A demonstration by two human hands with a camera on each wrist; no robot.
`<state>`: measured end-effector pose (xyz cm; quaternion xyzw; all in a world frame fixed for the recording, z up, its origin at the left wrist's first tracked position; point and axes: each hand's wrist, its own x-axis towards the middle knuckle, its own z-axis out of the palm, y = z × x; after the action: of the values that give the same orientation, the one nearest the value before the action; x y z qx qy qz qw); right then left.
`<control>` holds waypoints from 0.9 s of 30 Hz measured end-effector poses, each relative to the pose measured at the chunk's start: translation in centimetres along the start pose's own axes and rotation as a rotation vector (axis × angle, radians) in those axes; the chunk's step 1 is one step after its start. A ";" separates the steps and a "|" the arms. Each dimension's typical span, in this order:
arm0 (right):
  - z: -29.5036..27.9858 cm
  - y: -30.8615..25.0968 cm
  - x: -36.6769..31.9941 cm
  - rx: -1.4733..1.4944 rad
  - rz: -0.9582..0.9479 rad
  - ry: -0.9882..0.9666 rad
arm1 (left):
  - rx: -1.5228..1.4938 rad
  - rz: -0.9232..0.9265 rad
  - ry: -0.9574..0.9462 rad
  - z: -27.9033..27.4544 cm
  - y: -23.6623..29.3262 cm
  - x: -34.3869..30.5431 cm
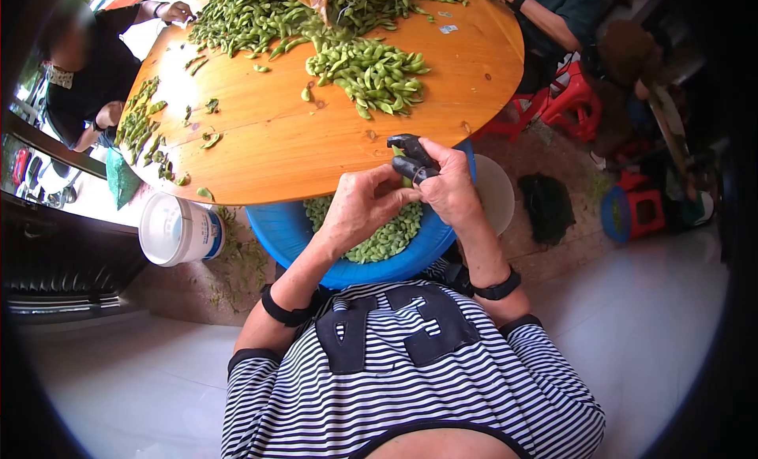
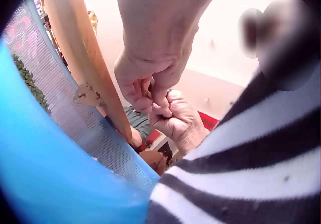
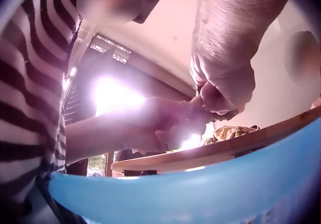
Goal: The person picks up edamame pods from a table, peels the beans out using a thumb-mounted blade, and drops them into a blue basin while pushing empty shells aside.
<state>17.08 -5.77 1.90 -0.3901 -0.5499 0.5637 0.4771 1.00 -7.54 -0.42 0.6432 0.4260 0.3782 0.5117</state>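
Over the blue basin (image 1: pixel 268 236), both hands meet at a green pod (image 1: pixel 406 179). The left hand (image 1: pixel 365 204) pinches its lower end between thumb and fingers. Black coverings (image 1: pixel 416 169) sit on digits of the right hand (image 1: pixel 452 187), which grips the same pod from the other side. Shelled green beans (image 1: pixel 384 242) lie in the basin below. In the left wrist view the left hand (image 2: pixel 150 73) touches the right hand (image 2: pixel 179 117); the right wrist view shows the right hand (image 3: pixel 225 81) against the left hand (image 3: pixel 173 123). The pod is hidden in both.
A wooden table (image 1: pixel 260 163) beyond the basin bears a pod pile (image 1: pixel 367 74) and a larger heap (image 1: pixel 253 21). A white bucket (image 1: pixel 170 230) stands left, a pale container (image 1: pixel 493 194) and red stools (image 1: pixel 575 108) right. Other people sit at the table's left and right.
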 end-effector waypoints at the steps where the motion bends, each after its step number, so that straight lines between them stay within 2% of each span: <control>1: 0.2 0.1 0.1 -0.155 -0.058 0.035 | 0.025 -0.043 0.021 0.0 0.2 0.0; 2: 0.3 0.1 0.1 -0.309 -0.117 0.070 | 0.050 -0.085 0.042 0.0 0.3 0.0; 3: 0.1 -0.2 0.0 -0.310 -0.116 0.070 | 0.049 -0.086 0.042 0.0 0.2 0.0; 5: -0.5 -1.1 -0.2 -0.501 -0.001 0.037 | 0.235 0.239 0.110 0.1 -0.2 0.0; 9: -0.8 -0.3 -0.4 -0.478 -0.061 0.018 | 0.213 0.210 0.069 -0.1 0.0 -0.2; 11: -0.8 0.0 -0.4 -0.259 0.010 -0.003 | 0.234 0.231 0.105 0.0 0.3 -0.4; 12: -0.8 -0.1 -0.4 -0.258 0.010 -0.003 | 0.234 0.230 0.105 -0.1 0.3 -0.5; 14: -0.7 -0.3 -0.7 -0.119 0.155 -0.023 | 0.150 0.059 0.022 -0.4 0.3 -0.7; 15: -0.9 -0.1 -0.8 -0.119 0.155 -0.022 | 0.150 0.059 0.021 -0.5 0.3 -0.8; 17: -1.3 0.2 -1.0 0.243 0.196 -0.139 | -0.109 -0.072 -0.035 -0.6 0.3 -0.9; 21: -1.4 0.1 -0.9 0.321 0.211 -0.183 | -0.347 -0.166 -0.059 -0.7 0.1 -0.9; 23: -1.6 0.9 -0.9 0.494 0.159 -0.266 | -0.526 -0.232 -0.101 -1.1 -0.2 -0.7; 27: -1.6 0.8 -0.7 0.482 0.173 -0.254 | -0.707 -0.323 -0.136 -1.1 0.2 -0.5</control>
<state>18.67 -5.99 0.87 -0.2371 -0.4202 0.7610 0.4336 -0.21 -7.67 -0.05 0.3756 0.3305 0.3725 0.7816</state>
